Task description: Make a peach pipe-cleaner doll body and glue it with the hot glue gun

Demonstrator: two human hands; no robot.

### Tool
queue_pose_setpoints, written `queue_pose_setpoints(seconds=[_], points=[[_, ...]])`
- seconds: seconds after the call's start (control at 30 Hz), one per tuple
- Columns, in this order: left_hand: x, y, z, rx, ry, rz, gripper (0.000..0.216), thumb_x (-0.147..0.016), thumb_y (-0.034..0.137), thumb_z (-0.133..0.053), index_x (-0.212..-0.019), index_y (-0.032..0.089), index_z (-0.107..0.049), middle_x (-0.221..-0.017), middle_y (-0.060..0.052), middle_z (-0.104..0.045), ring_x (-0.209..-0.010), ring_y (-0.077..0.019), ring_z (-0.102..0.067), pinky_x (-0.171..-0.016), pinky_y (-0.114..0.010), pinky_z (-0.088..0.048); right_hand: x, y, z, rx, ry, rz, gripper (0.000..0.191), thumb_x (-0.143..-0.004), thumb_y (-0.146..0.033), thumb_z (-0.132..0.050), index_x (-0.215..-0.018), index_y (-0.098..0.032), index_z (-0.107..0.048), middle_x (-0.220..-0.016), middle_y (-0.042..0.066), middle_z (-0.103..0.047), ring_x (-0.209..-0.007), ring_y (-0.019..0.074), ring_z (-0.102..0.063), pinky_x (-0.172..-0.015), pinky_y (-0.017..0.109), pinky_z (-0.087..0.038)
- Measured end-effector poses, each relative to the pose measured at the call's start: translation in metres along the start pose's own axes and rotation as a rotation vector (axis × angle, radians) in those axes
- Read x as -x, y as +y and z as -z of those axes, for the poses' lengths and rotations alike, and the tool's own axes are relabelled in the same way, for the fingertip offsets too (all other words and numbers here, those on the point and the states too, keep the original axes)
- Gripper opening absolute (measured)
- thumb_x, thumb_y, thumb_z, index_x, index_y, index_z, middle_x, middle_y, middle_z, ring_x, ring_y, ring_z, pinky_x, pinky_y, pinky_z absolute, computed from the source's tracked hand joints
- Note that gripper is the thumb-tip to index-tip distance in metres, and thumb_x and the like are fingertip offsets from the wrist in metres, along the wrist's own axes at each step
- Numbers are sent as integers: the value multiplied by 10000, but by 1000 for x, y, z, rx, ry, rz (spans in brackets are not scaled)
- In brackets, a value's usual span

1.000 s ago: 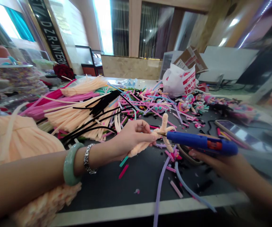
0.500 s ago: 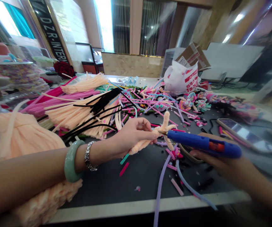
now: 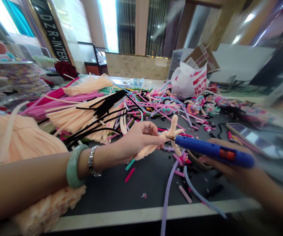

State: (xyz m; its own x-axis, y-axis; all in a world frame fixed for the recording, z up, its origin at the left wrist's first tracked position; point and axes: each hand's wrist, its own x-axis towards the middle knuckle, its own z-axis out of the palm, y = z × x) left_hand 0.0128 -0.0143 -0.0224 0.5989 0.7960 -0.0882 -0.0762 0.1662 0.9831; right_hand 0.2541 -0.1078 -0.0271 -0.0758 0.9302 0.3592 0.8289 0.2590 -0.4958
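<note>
My left hand (image 3: 136,141) pinches a peach pipe-cleaner figure (image 3: 167,136) with arms sticking out, held just above the dark table (image 3: 141,183). A jade bangle (image 3: 73,166) and a silver bracelet sit on that wrist. My right hand (image 3: 230,168) grips a blue glue gun (image 3: 212,150) with an orange trigger part. The gun's nozzle touches the figure at its middle, right beside my left fingertips.
Bundles of peach, pink and black pipe cleaners (image 3: 82,111) lie at the left. Short coloured offcuts (image 3: 180,160) litter the table under the hands. A phone (image 3: 252,139) lies at the right, a white printed bag (image 3: 189,82) at the back.
Both hands and the glue gun hold nearly the same pose; the view has shifted slightly.
</note>
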Motion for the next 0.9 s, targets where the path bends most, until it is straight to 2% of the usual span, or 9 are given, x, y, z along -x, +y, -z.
queue_pose_setpoints(seconds=[0.2,0.63,0.77,0.83,0.9], points=[[-1,-2,1,15,-7,-13,258,-675,135,-715,-736,158,-465,-657,-15,-655,-632,-127,-646,-600,-235,-468,1,-1,0,4,-11,-3,281,-768,-540,-552,-738,-267,-615,-680,36,-648,-582,225,-616,-514,344,-514],[0,3,-1,-5,30,0,240,-675,107,-697,-728,151,-468,-661,-9,-650,-587,-110,-638,-564,-216,-471,3,2,3,30,3,-4,225,-742,-460,-662,-823,-253,-627,-753,-6,-674,-639,180,-625,-562,265,-507],[0,3,-1,26,24,7,259,-660,101,-706,-727,150,-461,-636,1,-634,-593,-121,-650,-567,-215,-475,6,9,11,-106,-15,-118,255,-661,-466,-727,-814,-274,-658,-624,-23,-666,-536,190,-622,-508,287,-533],[0,3,0,39,18,9,269,-656,100,-711,-729,150,-457,-631,2,-631,-608,-126,-655,-569,-214,-477,8,17,19,-180,62,-188,297,-585,-507,-757,-754,-278,-670,-572,-20,-660,-500,213,-618,-455,314,-534],[-1,2,0,39,14,8,265,-663,102,-707,-739,151,-458,-621,2,-629,-616,-128,-655,-567,-211,-476,6,26,27,-221,111,-235,294,-557,-490,-775,-719,-264,-679,-646,2,-698,-610,241,-665,-539,336,-567]])
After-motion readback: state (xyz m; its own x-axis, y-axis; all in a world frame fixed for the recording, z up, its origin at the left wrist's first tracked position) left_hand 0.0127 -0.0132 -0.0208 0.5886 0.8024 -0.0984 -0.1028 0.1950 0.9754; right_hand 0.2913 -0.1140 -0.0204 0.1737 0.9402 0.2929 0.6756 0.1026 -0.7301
